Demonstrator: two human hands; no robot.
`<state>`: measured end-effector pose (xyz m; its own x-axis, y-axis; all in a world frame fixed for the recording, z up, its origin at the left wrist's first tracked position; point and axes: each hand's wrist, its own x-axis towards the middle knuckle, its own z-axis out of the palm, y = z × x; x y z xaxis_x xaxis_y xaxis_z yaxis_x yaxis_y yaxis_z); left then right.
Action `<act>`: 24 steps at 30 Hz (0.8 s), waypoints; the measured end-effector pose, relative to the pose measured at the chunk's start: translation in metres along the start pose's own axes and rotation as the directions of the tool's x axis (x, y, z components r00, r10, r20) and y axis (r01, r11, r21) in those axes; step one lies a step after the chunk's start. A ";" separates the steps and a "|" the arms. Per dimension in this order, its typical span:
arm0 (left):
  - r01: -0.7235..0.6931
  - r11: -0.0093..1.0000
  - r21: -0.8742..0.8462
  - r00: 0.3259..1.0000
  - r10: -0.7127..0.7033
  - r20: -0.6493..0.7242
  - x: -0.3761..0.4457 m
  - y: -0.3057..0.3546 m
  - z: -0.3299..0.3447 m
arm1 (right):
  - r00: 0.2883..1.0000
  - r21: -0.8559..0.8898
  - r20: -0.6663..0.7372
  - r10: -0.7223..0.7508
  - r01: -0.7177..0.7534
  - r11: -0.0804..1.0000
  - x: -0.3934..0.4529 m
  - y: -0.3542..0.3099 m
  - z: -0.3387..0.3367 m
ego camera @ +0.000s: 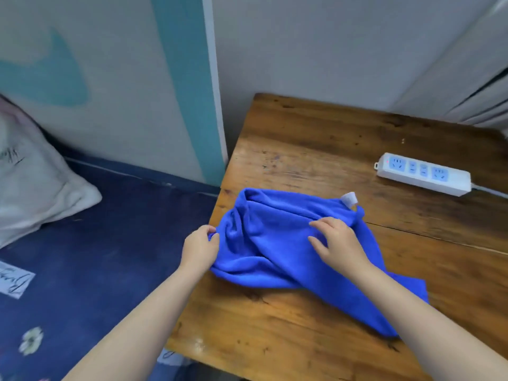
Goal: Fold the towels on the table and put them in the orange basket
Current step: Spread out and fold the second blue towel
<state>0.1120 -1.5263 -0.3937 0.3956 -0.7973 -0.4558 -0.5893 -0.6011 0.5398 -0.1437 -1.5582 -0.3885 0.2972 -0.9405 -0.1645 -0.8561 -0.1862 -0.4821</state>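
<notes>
A bright blue towel [269,243] lies rumpled on the wooden table [316,149], stretching from the table's left edge toward the lower right. A white tag [349,199] sticks up at its far corner. My left hand [200,248] pinches the towel's left corner at the table edge. My right hand [338,243] rests on top of the towel's middle with fingers spread and slightly bent. No orange basket is in view.
A white power strip [424,174] with blue sockets lies at the table's right, its cord running off to the right. Left of the table is a bed with a dark blue sheet [96,257] and a white pillow [30,182]. Walls stand close behind.
</notes>
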 end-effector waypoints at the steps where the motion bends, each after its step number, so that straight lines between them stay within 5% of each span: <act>1: -0.021 0.999 0.027 1.000 0.021 0.019 0.001 0.001 0.003 | 0.998 -0.103 0.037 0.041 -0.037 0.994 -0.004 0.007 0.004; 3: -0.064 0.995 0.081 0.997 0.060 0.055 0.003 0.002 0.007 | 0.990 -0.241 0.076 0.121 -0.100 0.965 -0.010 0.010 0.015; 11: -0.185 0.974 0.131 0.980 0.172 0.101 0.014 0.018 0.016 | 0.962 -0.345 -0.077 0.261 -0.271 0.899 0.008 -0.011 0.031; 16: -0.238 0.968 0.078 0.970 0.234 0.062 0.022 0.026 0.019 | 0.984 -0.431 -0.175 -0.023 -0.055 0.901 0.004 -0.029 0.016; 21: -0.271 0.949 0.160 0.959 0.252 0.126 0.019 0.035 0.026 | 0.969 -0.382 0.107 -0.225 0.249 0.890 -0.054 -0.029 0.007; 24: -0.370 0.868 0.332 0.917 0.283 0.283 0.013 0.036 0.034 | 0.900 -0.367 0.426 -0.098 0.270 0.890 -0.081 -0.027 0.012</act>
<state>0.0719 -1.5558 -0.4044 -0.0033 -0.8850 -0.4655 -0.8916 -0.2082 0.4021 -0.1400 -1.4734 -0.3727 0.5308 -0.7071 -0.4672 -0.8369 -0.5241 -0.1576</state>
